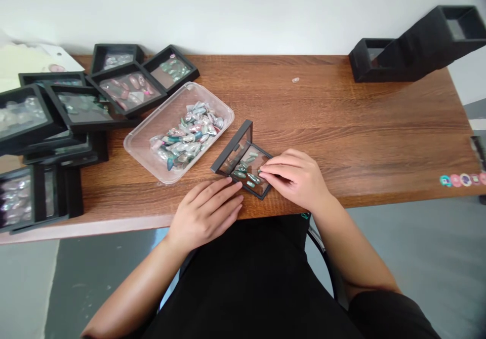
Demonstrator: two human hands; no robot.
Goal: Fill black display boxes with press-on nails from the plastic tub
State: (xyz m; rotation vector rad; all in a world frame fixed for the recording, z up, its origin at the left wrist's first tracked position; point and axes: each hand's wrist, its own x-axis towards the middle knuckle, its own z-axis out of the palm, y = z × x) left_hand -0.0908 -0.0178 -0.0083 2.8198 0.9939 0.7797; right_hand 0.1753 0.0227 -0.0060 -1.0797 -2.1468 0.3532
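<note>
A small black hinged case [266, 191] lies open near the table's front edge, its lid tilted up on the left. Several green, shiny nail-shaped pieces [250, 183] rest on its flat inner surface. My left hand [207, 212] lies flat with fingers spread, its fingertips at the case's front left edge. Over the right side of the case, my right hand [294, 177] pinches a small piece between thumb and index finger; it is mostly hidden by the fingertips. Left of the case stands a clear plastic tub [146, 136] holding a heap of wrapped, coloured pieces.
Black framed cases [127, 88] with pieces inside are piled at the left of the wooden table [322, 121]. Empty black box frames [413, 50] stand at the back right. A tiny clear item [295, 80] lies near the back, and round stickers [465, 179] line the right front edge.
</note>
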